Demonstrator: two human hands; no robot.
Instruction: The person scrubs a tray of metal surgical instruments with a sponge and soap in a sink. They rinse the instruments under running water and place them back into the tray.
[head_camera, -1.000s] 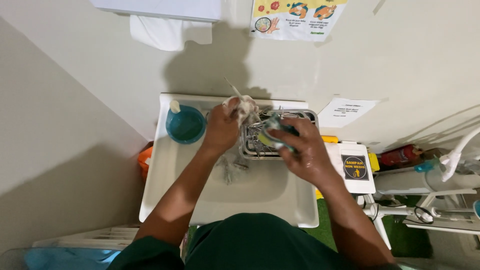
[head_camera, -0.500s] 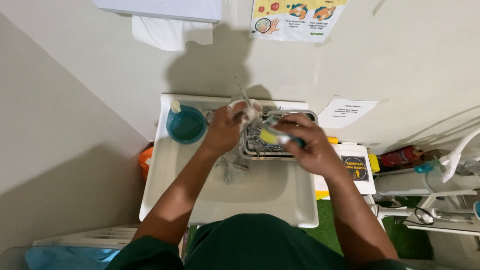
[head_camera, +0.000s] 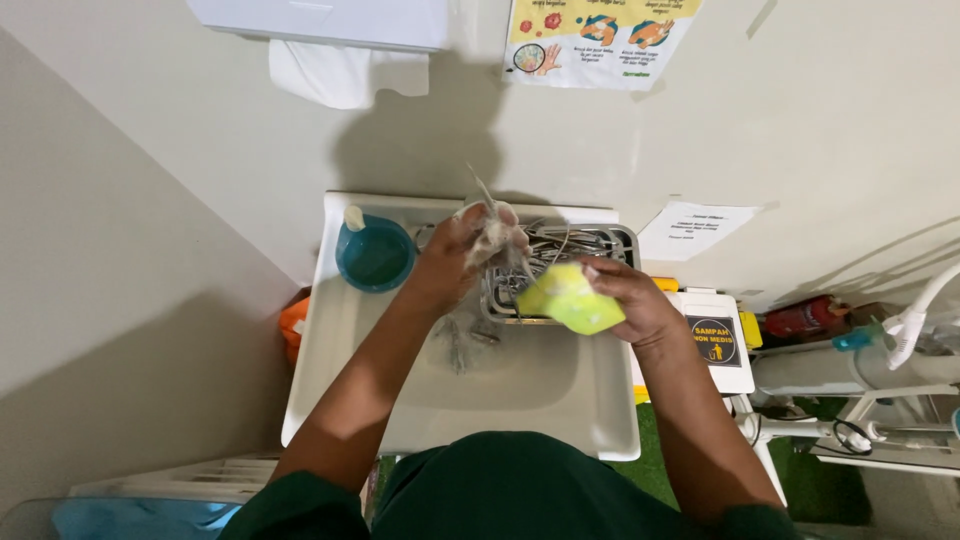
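Far left: orange object (head_camera: 292, 330) tucked beside the sink, mostly hidden. One teal bowl (head_camera: 375, 255) parked on the back left corner of the white sink (head_camera: 330, 370), out of the wash zone, small white item resting at its rim. One left hand (head_camera: 462, 252), soapy, fingers clamped on a thin metal tool (head_camera: 487, 205), raised over the basin so the tip points up toward the wall, foam coating the grip. Below it, a few small metal pieces lying in the basin (head_camera: 465, 340); number unclear. One metal tray (head_camera: 560, 265) set across the back of the sink, holding a tangle of instruments, too jumbled to count, kept there within reach of both hands. One yellow-green sponge (head_camera: 570, 298) pinched in the right hand (head_camera: 630, 300), fingers closed on it, held just beside the tool over the tray edge, apart from it, angled ready for scrubbing. Right of sink: one white bin lid (head_camera: 715, 340) with dark label. Wall above: one paper towel dispenser (head_camera: 320, 20), one poster (head_camera: 595, 35), one paper notice (head_camera: 705, 230).
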